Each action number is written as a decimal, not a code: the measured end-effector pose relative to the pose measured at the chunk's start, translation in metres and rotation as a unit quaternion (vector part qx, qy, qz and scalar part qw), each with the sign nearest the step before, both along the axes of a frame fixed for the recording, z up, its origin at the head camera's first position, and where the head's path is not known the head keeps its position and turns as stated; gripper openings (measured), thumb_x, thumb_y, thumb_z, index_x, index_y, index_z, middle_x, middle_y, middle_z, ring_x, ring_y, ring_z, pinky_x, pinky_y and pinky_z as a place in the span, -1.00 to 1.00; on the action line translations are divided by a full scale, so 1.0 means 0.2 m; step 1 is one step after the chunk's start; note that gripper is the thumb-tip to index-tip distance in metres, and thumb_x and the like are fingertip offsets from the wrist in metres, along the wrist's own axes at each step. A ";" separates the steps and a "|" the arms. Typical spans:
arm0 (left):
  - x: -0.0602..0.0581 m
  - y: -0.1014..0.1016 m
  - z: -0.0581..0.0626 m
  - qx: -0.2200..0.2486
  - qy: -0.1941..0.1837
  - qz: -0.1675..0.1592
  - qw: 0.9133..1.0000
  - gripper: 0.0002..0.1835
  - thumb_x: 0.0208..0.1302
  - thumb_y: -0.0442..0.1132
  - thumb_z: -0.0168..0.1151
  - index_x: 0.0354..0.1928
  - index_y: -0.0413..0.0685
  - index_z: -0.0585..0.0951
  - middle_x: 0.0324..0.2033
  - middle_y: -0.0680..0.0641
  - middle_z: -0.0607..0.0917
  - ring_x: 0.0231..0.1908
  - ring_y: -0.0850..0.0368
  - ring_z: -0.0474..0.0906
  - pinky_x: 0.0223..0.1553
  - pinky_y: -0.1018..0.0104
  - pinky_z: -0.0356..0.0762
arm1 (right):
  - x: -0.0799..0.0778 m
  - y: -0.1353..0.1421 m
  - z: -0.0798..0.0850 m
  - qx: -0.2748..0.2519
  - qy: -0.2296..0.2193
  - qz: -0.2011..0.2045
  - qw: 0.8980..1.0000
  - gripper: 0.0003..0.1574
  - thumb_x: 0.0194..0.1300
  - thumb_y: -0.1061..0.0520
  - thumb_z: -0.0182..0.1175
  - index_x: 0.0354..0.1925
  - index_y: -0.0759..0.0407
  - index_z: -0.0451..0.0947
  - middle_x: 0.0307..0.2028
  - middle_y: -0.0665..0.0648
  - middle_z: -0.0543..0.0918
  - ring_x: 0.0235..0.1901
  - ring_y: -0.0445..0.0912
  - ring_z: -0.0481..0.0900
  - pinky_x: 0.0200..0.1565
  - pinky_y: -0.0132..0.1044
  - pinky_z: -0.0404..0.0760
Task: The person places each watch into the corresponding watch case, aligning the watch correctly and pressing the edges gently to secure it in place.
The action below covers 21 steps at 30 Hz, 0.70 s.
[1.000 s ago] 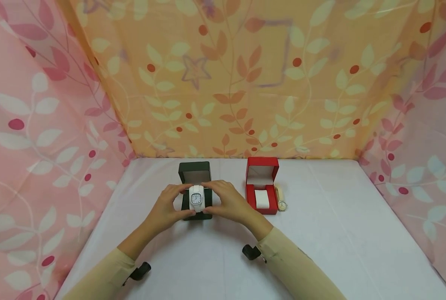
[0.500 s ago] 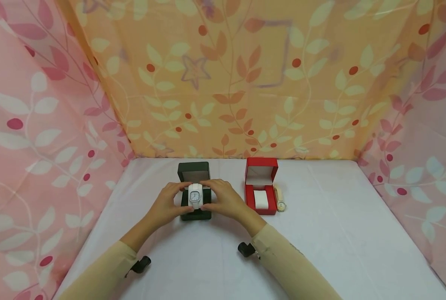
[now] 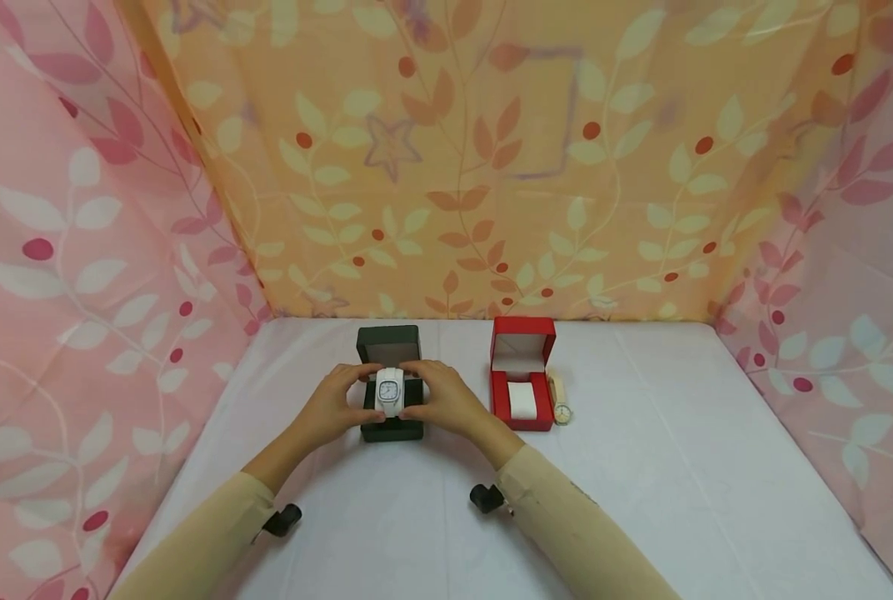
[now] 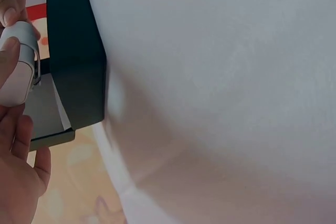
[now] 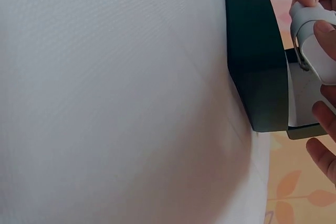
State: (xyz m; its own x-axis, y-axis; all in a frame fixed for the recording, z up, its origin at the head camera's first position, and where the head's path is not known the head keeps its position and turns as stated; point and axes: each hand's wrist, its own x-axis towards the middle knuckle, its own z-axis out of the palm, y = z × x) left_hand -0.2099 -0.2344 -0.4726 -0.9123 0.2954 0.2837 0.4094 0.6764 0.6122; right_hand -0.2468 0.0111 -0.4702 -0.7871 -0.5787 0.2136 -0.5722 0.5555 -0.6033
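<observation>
A white wristwatch [image 3: 390, 392] with a squarish face is wrapped round a white cushion [image 4: 14, 82]. From the left, my left hand [image 3: 336, 400] pinches it between thumb and fingers. My right hand [image 3: 443, 398] grips its other side the same way. Both hold it just above the open dark green watch box [image 3: 389, 336], whose lid stands up behind. In the right wrist view the watch strap [image 5: 304, 22] and its buckle hang over the green box [image 5: 262, 98], clear of its front wall. The fingers partly hide the cushion's ends.
Right of the hands stands an open red watch box [image 3: 523, 326] with a white cushion [image 3: 522, 401] in it. A second watch [image 3: 561, 408], with a cream strap, lies against its right side. A white cloth [image 3: 679, 467] covers the table, and patterned curtains [image 3: 476, 167] enclose it.
Both hands have raised the watch slightly, and more of the green box's front shows beneath it. The right forearm has shifted a little to the left. Both boxes stay in place.
</observation>
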 end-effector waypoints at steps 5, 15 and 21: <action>-0.02 -0.02 -0.04 0.011 -0.028 0.005 1.000 -0.15 -0.09 -0.08 0.71 0.32 0.08 0.55 0.04 -0.13 0.65 0.11 -0.06 0.52 0.18 -0.16 0.46 | -0.02 -0.03 -0.04 0.005 -0.009 -0.007 1.000 -0.05 0.08 -0.08 0.60 0.37 0.03 0.46 0.28 0.01 0.59 0.26 -0.06 0.51 0.34 -0.04 0.47; -0.04 -0.03 -0.09 0.017 -0.046 0.002 0.999 -0.15 -0.09 -0.02 0.70 0.32 0.14 0.54 0.05 -0.13 0.64 0.11 -0.05 0.53 0.21 -0.17 0.43 | -0.01 -0.04 -0.05 0.038 -0.004 -0.016 0.999 -0.08 0.08 -0.09 0.59 0.35 0.05 0.47 0.23 0.04 0.62 0.20 -0.06 0.54 0.33 -0.06 0.47; -0.05 -0.02 -0.10 0.011 -0.047 0.006 0.999 -0.15 -0.11 0.04 0.70 0.30 0.16 0.55 0.02 -0.04 0.65 0.09 0.00 0.53 0.18 -0.16 0.45 | -0.02 -0.03 -0.06 0.035 -0.019 -0.014 0.999 -0.07 0.08 -0.07 0.59 0.35 0.06 0.47 0.22 0.08 0.63 0.18 0.00 0.55 0.30 -0.04 0.49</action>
